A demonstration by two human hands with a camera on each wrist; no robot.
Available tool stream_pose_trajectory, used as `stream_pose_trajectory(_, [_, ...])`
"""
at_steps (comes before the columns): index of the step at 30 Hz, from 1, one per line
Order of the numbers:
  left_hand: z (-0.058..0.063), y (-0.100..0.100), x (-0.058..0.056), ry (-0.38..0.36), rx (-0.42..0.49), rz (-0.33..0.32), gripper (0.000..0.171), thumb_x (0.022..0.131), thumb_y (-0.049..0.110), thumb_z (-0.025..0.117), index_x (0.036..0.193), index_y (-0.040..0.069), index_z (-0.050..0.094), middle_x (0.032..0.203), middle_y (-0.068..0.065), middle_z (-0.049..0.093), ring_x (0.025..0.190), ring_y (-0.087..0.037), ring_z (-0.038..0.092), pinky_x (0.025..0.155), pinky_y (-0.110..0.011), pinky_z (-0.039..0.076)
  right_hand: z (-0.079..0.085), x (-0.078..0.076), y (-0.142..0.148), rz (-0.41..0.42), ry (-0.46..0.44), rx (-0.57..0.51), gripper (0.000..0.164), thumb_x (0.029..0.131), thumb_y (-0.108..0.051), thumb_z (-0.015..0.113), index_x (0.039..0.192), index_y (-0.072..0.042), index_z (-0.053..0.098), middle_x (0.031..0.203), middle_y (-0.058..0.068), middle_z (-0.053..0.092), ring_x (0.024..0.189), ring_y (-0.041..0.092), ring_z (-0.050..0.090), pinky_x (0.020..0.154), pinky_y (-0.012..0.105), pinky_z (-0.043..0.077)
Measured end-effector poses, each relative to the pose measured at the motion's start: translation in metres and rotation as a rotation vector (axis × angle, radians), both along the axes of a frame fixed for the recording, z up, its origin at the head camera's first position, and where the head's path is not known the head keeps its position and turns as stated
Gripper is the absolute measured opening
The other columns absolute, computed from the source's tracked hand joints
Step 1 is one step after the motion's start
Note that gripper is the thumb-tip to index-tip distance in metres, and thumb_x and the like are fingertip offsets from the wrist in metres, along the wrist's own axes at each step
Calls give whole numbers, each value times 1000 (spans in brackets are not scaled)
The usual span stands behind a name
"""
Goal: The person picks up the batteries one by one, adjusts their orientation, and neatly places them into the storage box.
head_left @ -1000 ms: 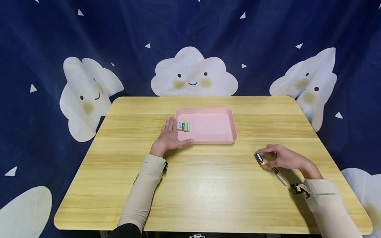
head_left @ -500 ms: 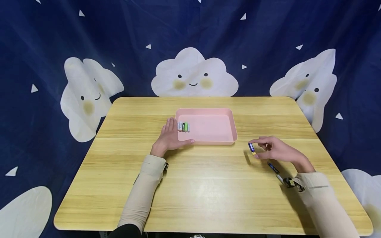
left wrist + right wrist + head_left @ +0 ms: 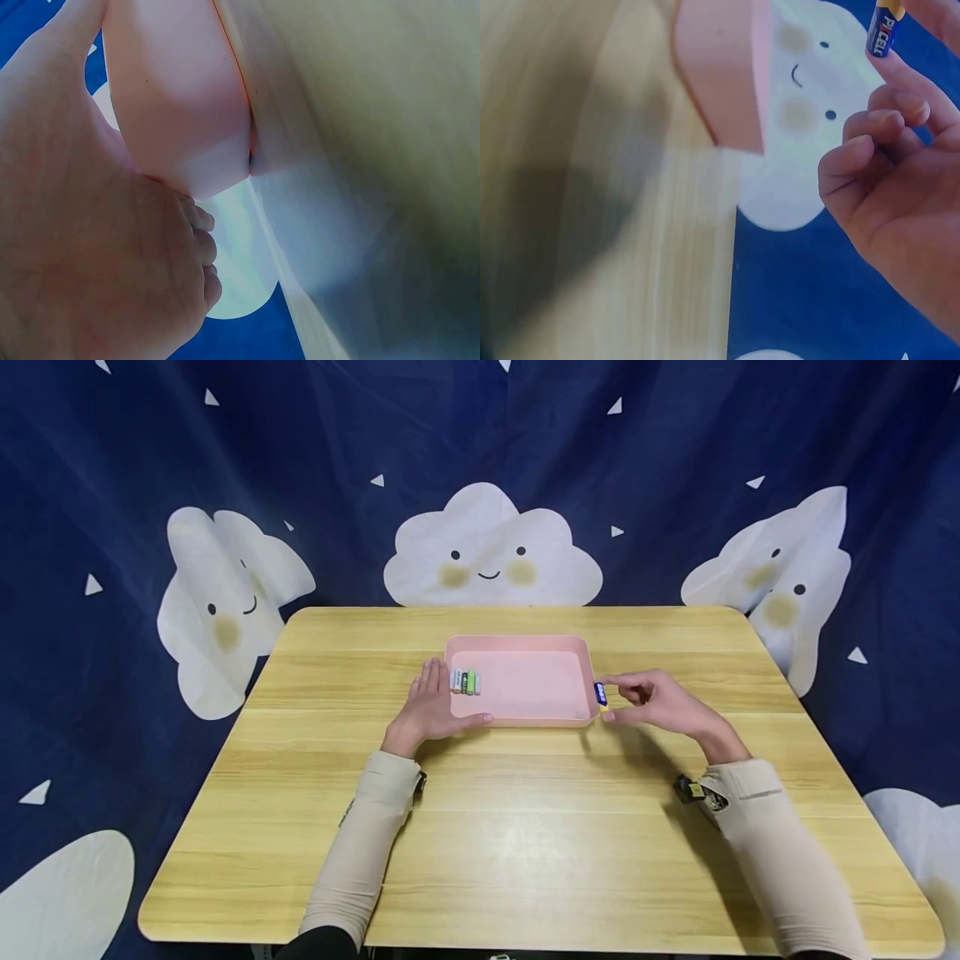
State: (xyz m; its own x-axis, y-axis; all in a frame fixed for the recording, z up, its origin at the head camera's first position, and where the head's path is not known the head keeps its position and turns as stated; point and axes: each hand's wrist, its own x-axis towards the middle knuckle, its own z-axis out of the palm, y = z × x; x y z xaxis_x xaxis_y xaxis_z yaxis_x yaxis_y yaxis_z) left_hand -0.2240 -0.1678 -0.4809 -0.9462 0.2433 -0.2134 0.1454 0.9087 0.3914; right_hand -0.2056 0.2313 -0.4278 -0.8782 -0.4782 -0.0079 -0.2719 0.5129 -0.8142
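Note:
Between the thumb and index finger of my right hand (image 3: 667,702), a blue and yellow battery (image 3: 601,695) is pinched by its two ends. It overlaps the right rim of a pink tray (image 3: 532,683) in the head view. In the right wrist view the battery (image 3: 883,31) shows above the table, the other fingers curled in below it. My left hand (image 3: 429,712) lies against the tray's left end, fingers straight along that side and thumb along the front rim. Inside the tray, several batteries (image 3: 466,682), white, dark and green, stand side by side in a row beside that hand.
The wooden table (image 3: 480,835) carries the tray near its far middle. Behind its back edge hangs a dark blue curtain (image 3: 337,435) with white clouds. A small camera (image 3: 692,790) is strapped at my right wrist.
My right hand has lifted the blue and yellow battery and brought it left and away from me to the tray's right rim. The left hand stays at the tray.

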Motion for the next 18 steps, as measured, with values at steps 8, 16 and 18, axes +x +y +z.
stream_pose_trajectory(8, [1,1,-1,3,8,0,139,79,87,57,164,-1,-10,174,-21,-14,163,-33,-14,134,-53,3,1,-18,-29,-55,-102,-123,58,88,-11,81,142,-5,63,71,-3,29,63,8,29,56,27,26])
stream_pose_trajectory(16, [2,1,1,-2,-8,-7,138,80,87,56,163,-1,-9,174,-22,-13,163,-34,-14,134,-52,2,-5,-29,-60,-77,-173,-235,60,88,-12,82,144,-6,61,69,-6,33,65,8,32,63,24,32])
stream_pose_trajectory(18, [3,1,1,-8,-8,-7,138,81,86,57,163,-2,-10,174,-22,-13,163,-34,-14,134,-52,1,-6,-32,-69,-79,-182,-248,62,88,-14,83,145,-7,61,65,-7,33,62,8,31,63,24,32])
